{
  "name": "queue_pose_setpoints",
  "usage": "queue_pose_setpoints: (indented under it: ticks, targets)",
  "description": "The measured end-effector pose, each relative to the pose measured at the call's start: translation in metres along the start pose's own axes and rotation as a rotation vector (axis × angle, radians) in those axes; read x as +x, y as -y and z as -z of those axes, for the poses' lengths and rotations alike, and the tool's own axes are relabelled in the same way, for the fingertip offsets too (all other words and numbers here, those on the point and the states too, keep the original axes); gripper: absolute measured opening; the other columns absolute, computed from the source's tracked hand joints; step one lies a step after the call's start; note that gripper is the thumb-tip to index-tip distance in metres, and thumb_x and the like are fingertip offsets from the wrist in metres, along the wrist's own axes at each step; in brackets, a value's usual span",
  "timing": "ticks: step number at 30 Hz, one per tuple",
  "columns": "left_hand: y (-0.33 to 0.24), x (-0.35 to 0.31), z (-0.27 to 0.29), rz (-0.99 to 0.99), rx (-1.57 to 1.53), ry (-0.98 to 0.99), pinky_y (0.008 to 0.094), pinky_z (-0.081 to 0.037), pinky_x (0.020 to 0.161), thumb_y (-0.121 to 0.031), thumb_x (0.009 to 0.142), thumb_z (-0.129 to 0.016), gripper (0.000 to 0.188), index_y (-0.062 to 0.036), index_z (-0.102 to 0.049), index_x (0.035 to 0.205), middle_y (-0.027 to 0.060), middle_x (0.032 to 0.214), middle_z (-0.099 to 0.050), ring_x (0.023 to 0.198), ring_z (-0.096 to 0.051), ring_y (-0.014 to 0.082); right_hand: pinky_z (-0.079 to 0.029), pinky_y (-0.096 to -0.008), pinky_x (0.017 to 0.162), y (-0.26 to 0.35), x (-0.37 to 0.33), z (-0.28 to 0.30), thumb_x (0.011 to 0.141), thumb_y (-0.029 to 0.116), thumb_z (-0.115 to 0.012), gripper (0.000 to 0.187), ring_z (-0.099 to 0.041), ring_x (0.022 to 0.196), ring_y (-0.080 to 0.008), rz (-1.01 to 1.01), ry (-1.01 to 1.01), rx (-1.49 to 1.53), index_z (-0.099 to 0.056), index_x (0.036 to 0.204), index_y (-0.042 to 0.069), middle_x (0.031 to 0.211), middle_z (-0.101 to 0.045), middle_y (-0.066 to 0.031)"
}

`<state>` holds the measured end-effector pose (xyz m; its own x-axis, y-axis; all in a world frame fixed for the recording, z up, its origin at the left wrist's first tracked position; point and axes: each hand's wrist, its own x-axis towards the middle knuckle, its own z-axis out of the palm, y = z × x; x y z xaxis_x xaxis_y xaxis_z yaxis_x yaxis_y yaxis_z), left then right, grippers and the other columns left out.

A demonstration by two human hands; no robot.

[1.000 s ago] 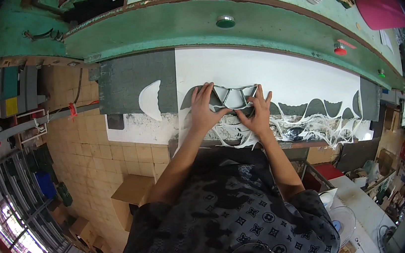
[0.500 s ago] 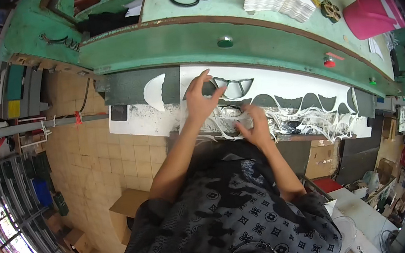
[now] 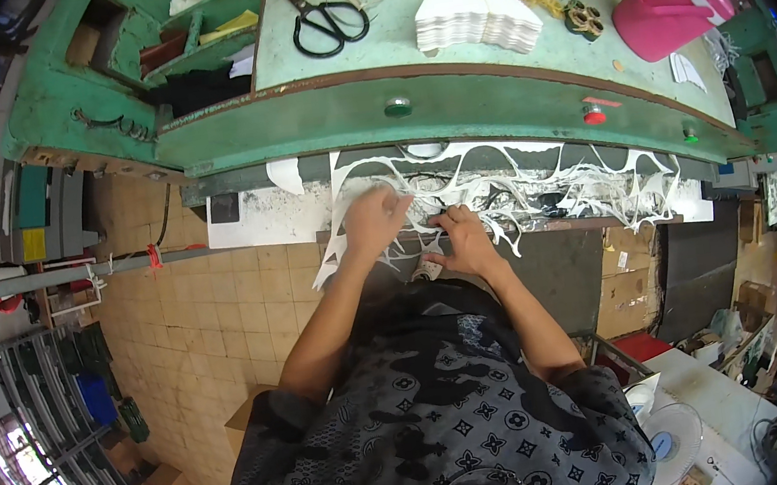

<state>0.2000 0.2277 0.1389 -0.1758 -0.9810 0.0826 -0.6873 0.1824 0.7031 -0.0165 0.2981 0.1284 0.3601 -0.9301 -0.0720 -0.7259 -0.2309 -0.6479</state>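
A white sheet (image 3: 345, 164), cut through with rounded holes into a thin web, lies over the dark cutting board under the green beam. My left hand (image 3: 374, 220) has its fingers curled on the web's left part. My right hand (image 3: 467, 245) bends around torn strands at the near edge, thumb apart from the forefinger; the exact grip is partly hidden. Beyond my hands, a metal cutting die (image 3: 424, 151) shows only its near rim from under the beam. A white cut piece (image 3: 285, 176) with a rounded side lies left of the sheet.
The green beam (image 3: 489, 111) with buttons crosses just beyond my hands. On the green table above it are black scissors (image 3: 326, 31), a stack of white cut pieces (image 3: 476, 17), a roll cluster (image 3: 584, 20) and a pink bucket (image 3: 661, 12). A fan (image 3: 672, 445) stands lower right.
The white web has come toward me, its left edge now hanging over the board's near side. My left hand has left the die and closed on the web. The view has tilted.
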Motion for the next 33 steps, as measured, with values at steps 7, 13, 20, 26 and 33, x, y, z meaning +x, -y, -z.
queue_pose_setpoints:
  ticks: [7, 13, 20, 26, 33]
  targets:
    - [0.042, -0.064, -0.001, -0.055, 0.163, 0.166, 0.0461, -0.049, 0.092, -0.033, 0.075, -0.088, 0.042, -0.0046, -0.074, 0.104, 0.0147, 0.101, -0.065, 0.102, -0.063, 0.0373, -0.045, -0.0476, 0.100, -0.017, -0.042, -0.008, 0.069, 0.027, -0.092, 0.065, -0.056, 0.113, -0.0366, -0.160, -0.360, -0.098, -0.065, 0.124, 0.005, 0.119, -0.061, -0.0154]
    - [0.041, -0.069, -0.007, -0.070, 0.146, 0.149, 0.0471, -0.049, 0.088, -0.026, 0.075, -0.088, 0.040, -0.0032, -0.073, 0.104, 0.0151, 0.097, -0.063, 0.098, -0.062, 0.0386, -0.046, -0.0476, 0.100, -0.024, -0.045, -0.005, 0.069, 0.028, -0.093, 0.069, -0.056, 0.115, -0.0358, -0.154, -0.200, -0.188, -0.063, 0.127, 0.005, 0.120, -0.061, -0.0131]
    - [0.041, -0.066, -0.009, -0.090, 0.188, 0.130, 0.0479, -0.047, 0.087, -0.023, 0.076, -0.086, 0.036, -0.0034, -0.068, 0.100, 0.0156, 0.098, -0.060, 0.099, -0.058, 0.0388, -0.048, -0.0475, 0.084, -0.033, -0.031, -0.013, 0.065, 0.024, -0.093, 0.053, -0.058, 0.099, -0.0365, -0.151, -0.252, -0.215, -0.064, 0.106, 0.006, 0.103, -0.062, -0.0133]
    - [0.039, -0.077, -0.006, -0.105, 0.154, 0.102, 0.0487, -0.046, 0.087, -0.022, 0.077, -0.085, 0.034, -0.0043, -0.067, 0.100, 0.0160, 0.099, -0.059, 0.100, -0.057, 0.0395, -0.047, -0.0480, 0.083, -0.028, -0.036, -0.014, 0.065, 0.029, -0.092, 0.052, -0.058, 0.095, -0.0372, -0.140, -0.287, -0.189, -0.062, 0.100, 0.005, 0.098, -0.061, -0.0140]
    - [0.025, -0.079, 0.024, 0.105, 0.035, 0.449, 0.0476, -0.047, 0.093, -0.034, 0.080, -0.085, 0.038, -0.0052, -0.071, 0.100, 0.0177, 0.108, -0.064, 0.108, -0.060, 0.0404, -0.051, -0.0478, 0.094, -0.013, -0.043, 0.032, 0.073, 0.034, -0.089, 0.052, -0.062, 0.103, -0.0410, -0.394, 0.200, 0.183, -0.070, 0.108, 0.001, 0.105, -0.068, -0.0200]
